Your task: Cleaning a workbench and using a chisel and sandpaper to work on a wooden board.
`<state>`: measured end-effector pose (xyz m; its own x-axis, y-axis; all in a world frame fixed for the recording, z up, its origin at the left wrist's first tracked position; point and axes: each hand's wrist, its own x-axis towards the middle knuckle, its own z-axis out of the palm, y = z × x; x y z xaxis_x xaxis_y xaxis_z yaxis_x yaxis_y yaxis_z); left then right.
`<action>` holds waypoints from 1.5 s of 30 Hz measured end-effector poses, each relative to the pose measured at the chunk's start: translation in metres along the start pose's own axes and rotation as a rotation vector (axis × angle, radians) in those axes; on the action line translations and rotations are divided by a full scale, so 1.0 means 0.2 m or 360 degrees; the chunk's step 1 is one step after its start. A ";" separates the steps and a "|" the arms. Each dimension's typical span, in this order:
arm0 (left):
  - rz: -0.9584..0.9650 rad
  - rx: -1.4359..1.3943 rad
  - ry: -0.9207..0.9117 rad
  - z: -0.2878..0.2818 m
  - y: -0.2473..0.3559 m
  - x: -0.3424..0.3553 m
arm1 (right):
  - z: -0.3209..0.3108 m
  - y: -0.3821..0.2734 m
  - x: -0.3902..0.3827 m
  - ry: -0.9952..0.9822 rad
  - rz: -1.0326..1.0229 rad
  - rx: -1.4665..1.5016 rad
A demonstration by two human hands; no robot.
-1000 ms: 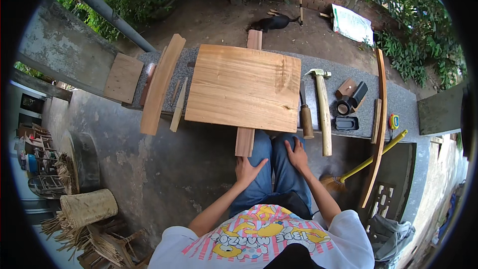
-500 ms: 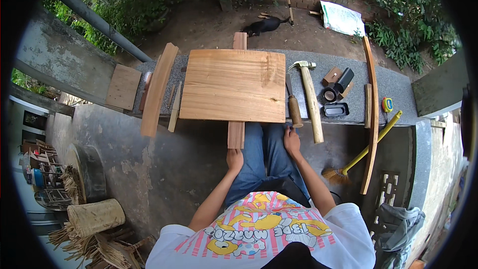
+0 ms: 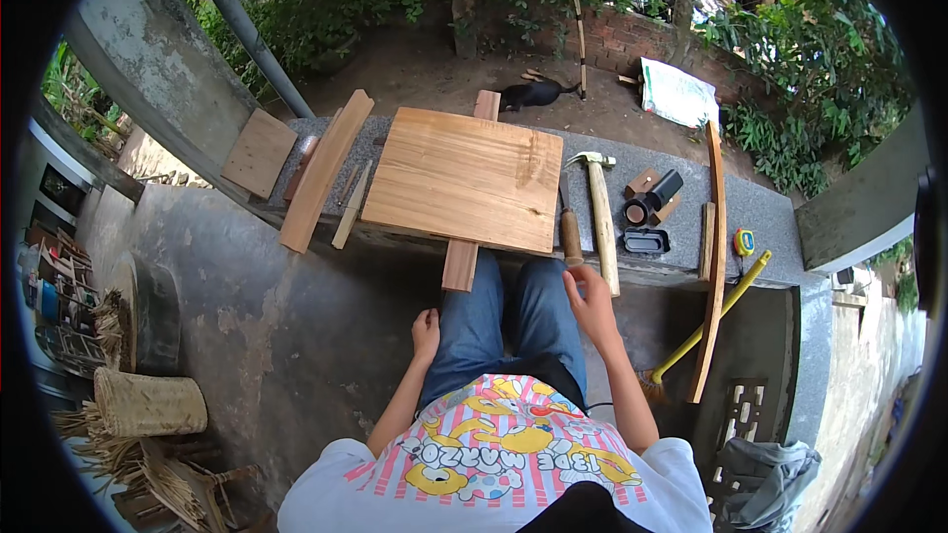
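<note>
A broad light-brown wooden panel (image 3: 464, 178) lies on the bench in front of me, across a narrower reddish-brown wood strip (image 3: 460, 266) that sticks out at both ends. My left hand (image 3: 426, 334) hangs beside my left thigh, below the strip's near end, fingers loosely bent and apart, holding nothing. Just short of the chisel (image 3: 571, 235), my right hand (image 3: 591, 306) is raised with thumb and fingers spread, nothing in it. The chisel's wooden handle points toward me. Right of it lies a claw hammer (image 3: 600, 222) with a pale wooden handle.
The grey stone bench (image 3: 681, 237) also bears a black hand tool (image 3: 657, 195), a small black tray (image 3: 646, 241) and a tape measure (image 3: 744, 242). Long wood strips (image 3: 331, 173) lie left; a curved strip (image 3: 713, 266) and a yellow-handled broom (image 3: 716, 316) overhang at right. A black animal (image 3: 538, 94) lies beyond.
My left hand has come away from the strip's near end, down and to the left. The right hand has lifted off my knee area and opened near the chisel. The view has tilted.
</note>
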<state>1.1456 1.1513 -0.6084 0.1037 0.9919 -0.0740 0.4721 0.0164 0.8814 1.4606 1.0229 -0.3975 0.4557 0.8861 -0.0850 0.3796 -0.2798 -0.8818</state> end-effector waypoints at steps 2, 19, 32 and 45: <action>-0.0269 -0.0382 0.0006 -0.07 -0.01 0.00 | -0.02 -0.03 0.06 0.0281 -0.0239 -0.0207; -0.1182 0.0082 -0.0412 -0.13 -0.07 0.11 | -0.02 0.16 -0.25 0.0379 -0.0334 -0.0386; -0.1293 0.0471 -0.1045 -0.02 -0.54 -0.07 | 0.34 1.83 -0.88 -0.1324 0.2216 0.0646; -0.1319 0.0796 -0.0942 0.07 -0.54 -0.19 | 0.47 1.61 -0.25 -0.1356 0.2074 0.0439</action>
<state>1.1035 1.1091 -0.7081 -0.0689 0.4811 -0.8739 0.8708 0.4564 0.1826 1.4837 0.9227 -0.7214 -0.2647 0.0671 -0.9620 -0.0908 -0.9949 -0.0444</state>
